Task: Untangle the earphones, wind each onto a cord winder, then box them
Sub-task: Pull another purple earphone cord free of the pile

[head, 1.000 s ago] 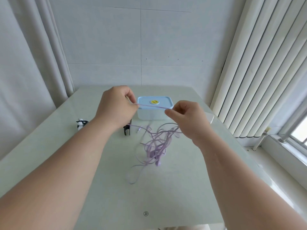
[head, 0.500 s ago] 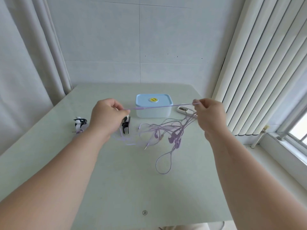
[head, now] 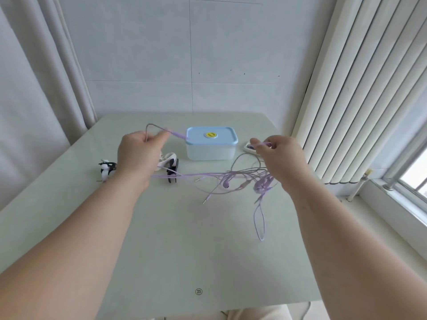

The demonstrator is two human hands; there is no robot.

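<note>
Between left hand (head: pixel 138 155) and right hand (head: pixel 280 158): lilac earphones (head: pixel 231 179), strung in a tangle over pale green table (head: pixel 175 239), most loops bunched under right wrist. Left hand closed on 1 strand that arches above its knuckles toward lidded blue box (head: pixel 211 143); right hand pinching another strand at fingertips. Just beyond left hand, 2 black-and-white cord winders (head: pixel 172 168), a 3rd (head: pixel 106 170) outside left wrist.
</note>
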